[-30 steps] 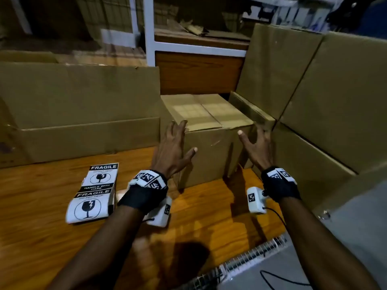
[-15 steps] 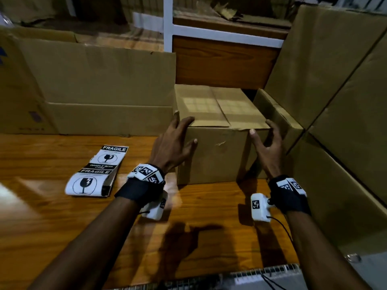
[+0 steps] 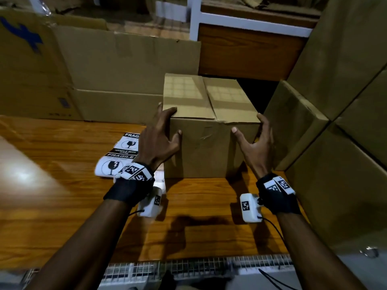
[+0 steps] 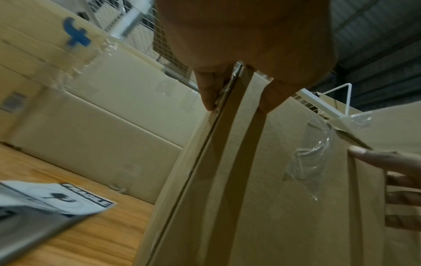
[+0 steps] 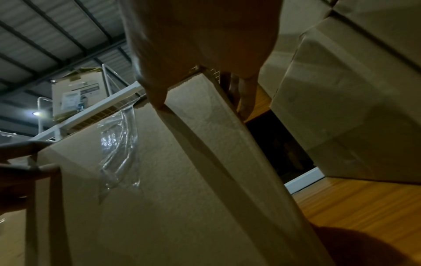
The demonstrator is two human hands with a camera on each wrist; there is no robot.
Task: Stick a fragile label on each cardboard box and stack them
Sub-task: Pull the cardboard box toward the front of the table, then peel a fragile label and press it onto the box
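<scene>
Cardboard box [image 3: 206,130] sits clamped between left hand [image 3: 159,141] and right hand [image 3: 254,145], fingers wrapped round its near corners. Likely to drag it beside the fragile labels [image 3: 117,158].

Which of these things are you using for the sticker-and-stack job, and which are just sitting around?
For the job:
- small box, left hand and right hand gripping its sides
- fragile labels on the table

Just lying about:
- flattened cardboard behind
- big boxes on the right
- white shelf frame
</scene>
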